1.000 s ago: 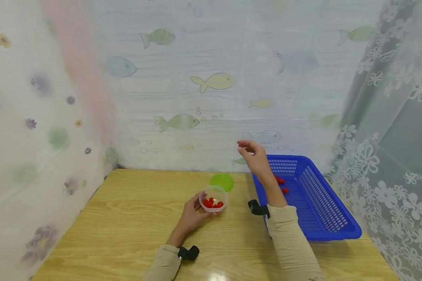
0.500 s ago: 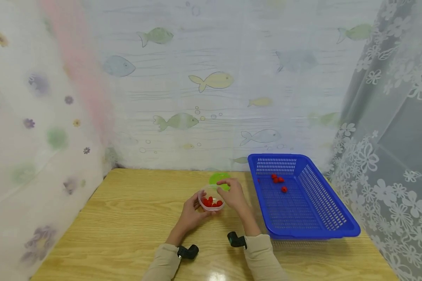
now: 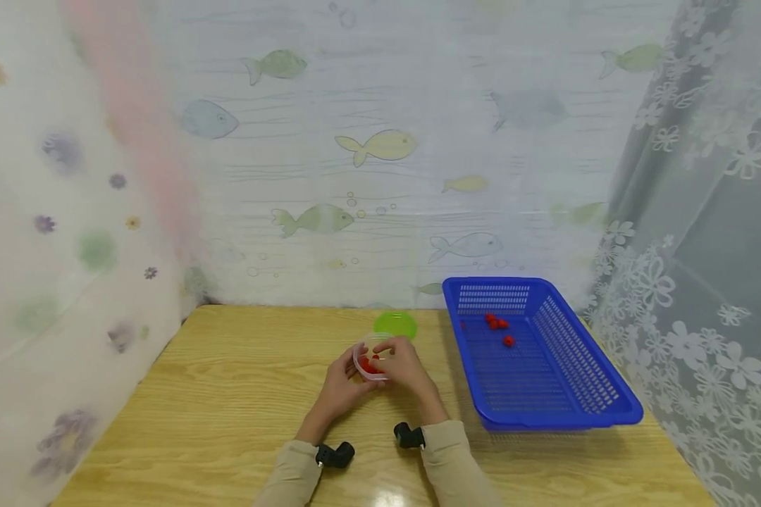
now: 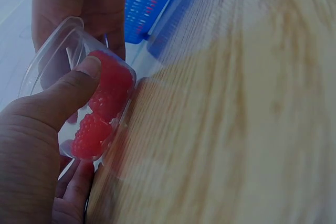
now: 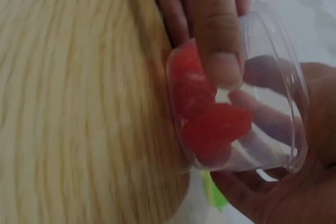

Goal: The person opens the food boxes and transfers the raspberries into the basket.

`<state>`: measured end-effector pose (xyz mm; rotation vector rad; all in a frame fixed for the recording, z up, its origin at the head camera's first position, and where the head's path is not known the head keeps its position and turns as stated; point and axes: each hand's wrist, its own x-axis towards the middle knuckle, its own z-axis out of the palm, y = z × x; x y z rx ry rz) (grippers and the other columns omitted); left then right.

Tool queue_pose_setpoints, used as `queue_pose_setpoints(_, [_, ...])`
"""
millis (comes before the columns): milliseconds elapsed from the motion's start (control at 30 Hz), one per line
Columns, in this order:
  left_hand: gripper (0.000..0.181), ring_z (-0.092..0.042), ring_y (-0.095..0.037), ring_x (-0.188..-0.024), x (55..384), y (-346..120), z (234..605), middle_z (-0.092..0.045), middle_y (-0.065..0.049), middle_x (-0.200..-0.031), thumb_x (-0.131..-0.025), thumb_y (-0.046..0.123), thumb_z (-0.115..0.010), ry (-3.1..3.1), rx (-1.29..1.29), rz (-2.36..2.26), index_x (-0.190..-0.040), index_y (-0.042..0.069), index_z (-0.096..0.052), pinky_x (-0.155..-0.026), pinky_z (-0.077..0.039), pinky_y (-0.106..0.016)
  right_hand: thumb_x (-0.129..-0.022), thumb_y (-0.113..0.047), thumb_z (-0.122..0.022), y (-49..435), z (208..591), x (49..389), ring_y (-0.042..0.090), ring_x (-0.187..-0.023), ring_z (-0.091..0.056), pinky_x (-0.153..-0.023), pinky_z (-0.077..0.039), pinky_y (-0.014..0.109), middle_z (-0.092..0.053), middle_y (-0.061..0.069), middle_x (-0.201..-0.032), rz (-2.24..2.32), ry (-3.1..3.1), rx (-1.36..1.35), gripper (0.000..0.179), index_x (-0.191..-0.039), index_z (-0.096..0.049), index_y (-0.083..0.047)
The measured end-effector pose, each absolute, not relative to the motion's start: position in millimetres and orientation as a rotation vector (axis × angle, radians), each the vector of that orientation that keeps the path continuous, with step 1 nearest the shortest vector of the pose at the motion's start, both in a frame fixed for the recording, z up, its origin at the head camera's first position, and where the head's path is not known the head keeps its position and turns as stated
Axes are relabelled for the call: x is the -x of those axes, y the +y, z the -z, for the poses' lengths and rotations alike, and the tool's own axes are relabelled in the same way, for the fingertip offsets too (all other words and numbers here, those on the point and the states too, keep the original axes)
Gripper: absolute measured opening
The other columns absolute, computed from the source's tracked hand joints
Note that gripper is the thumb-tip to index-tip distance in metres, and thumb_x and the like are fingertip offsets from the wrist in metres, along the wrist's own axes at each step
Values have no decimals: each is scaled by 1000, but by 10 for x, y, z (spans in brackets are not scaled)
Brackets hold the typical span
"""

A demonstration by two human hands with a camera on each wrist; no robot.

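A small clear plastic cup (image 5: 262, 153) stands on the table in the middle, several red raspberries (image 4: 93, 136) at its bottom. My left hand (image 3: 342, 387) grips the cup from its left side. In the left wrist view its thumb presses the outer wall. My right hand (image 3: 406, 370) reaches over the rim from the right, fingers bent down into the cup, with a gap between thumb and forefinger. In the right wrist view its fingers show through the plastic above the raspberries, and nothing shows in their hold. A green lid (image 3: 396, 322) lies just behind the cup.
On the right of the wooden table (image 3: 228, 401) stands a blue plastic basket (image 3: 545, 401) with several red raspberries (image 3: 497, 324) near its back left corner. A curtain printed with fish (image 3: 380, 144) hangs behind the table's back edge.
My right hand has come down from above the basket's left edge, moved left to the cup, and put its fingers inside. My left hand keeps hold of the cup.
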<state>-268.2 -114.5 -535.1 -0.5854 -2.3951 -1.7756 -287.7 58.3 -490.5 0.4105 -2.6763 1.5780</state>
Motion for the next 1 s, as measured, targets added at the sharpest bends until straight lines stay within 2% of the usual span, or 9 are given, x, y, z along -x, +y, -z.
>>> queue_pose_setpoints(67, [85,-52,-40,-136,2687,-1151,5358,-53,-25,-145,-82,12,-86,-2381,598,1783,-152,-4,-41,-112,-43,-50,-85,-6,-77,566,4897,2881,22,-74,-55,-64,-54,31,-70,16,-95,-1555,-2709,-378,16,-100,-77,2])
queue_pose_setpoints(133, [85,-51,-40,-136,2690,-1141,5369,-52,-26,-146,-82,9,-86,-2373,612,1800,-152,-5,-40,-112,-43,-51,-83,-6,-79,558,4882,2873,17,-67,-48,-55,-45,26,-68,14,-89,-1524,-2745,-327,11,-93,-78,1])
queue_pose_setpoints(233, [85,-51,-42,-136,2692,-1107,5393,-51,-29,-145,-82,4,-85,-2377,614,1805,-152,-7,-39,-112,-42,-52,-80,-4,-83,562,4858,2850,16,-72,-53,-56,-48,23,-70,11,-90,-1461,-2784,-270,6,-82,-78,-1])
queue_pose_setpoints(333, [85,-50,-46,-135,2670,-1069,5395,-51,-33,-144,-80,-2,-84,-2367,584,1806,-151,-11,-38,-112,-40,-56,-78,-4,-85,567,4839,2828,19,-75,-57,-58,-52,25,-69,12,-87,-1404,-2822,-248,9,-77,-77,-1])
queue_pose_setpoints(433, [84,-49,-47,-135,2651,-1053,5391,-51,-34,-143,-80,-5,-83,-2369,566,1806,-150,-12,-38,-112,-39,-57,-77,-6,-87,569,4819,2813,19,-72,-56,-57,-51,26,-66,10,-84,-1337,-2873,-221,12,-72,-76,-2])
queue_pose_setpoints(567, [84,-50,-43,-137,2655,-1079,5395,-51,-30,-146,-81,0,-84,-2383,594,1806,-152,-8,-39,-112,-42,-53,-78,-10,-86,564,4786,2809,17,-66,-55,-53,-48,25,-67,7,-76,-1244,-2925,-212,15,-69,-76,-3])
queue_pose_setpoints(667, [85,-50,-40,-137,2660,-1109,5387,-51,-27,-147,-83,7,-85,-2385,629,1803,-153,-6,-39,-112,-43,-50,-80,-12,-85,552,4761,2804,19,-68,-55,-54,-47,27,-67,12,-86,-1193,-2948,-215,16,-70,-76,-2])
queue_pose_setpoints(833, [88,-49,-39,-139,2676,-1143,5377,-49,-26,-149,-84,14,-86,-2402,648,1808,-155,-3,-37,-113,-43,-46,-82,-18,-83,538,4745,2797,22,-76,-53,-59,-47,31,-56,19,-109,-1133,-2977,-192,20,-70,-73,-4])
queue_pose_setpoints(1000, [89,-49,-38,-139,2686,-1157,5383,-49,-26,-149,-83,14,-86,-2400,649,1811,-155,-3,-37,-113,-43,-45,-82,-19,-82,533,4723,2793,23,-77,-54,-58,-46,32,-56,18,-109,-1120,-2989,-188,20,-70,-72,-7])
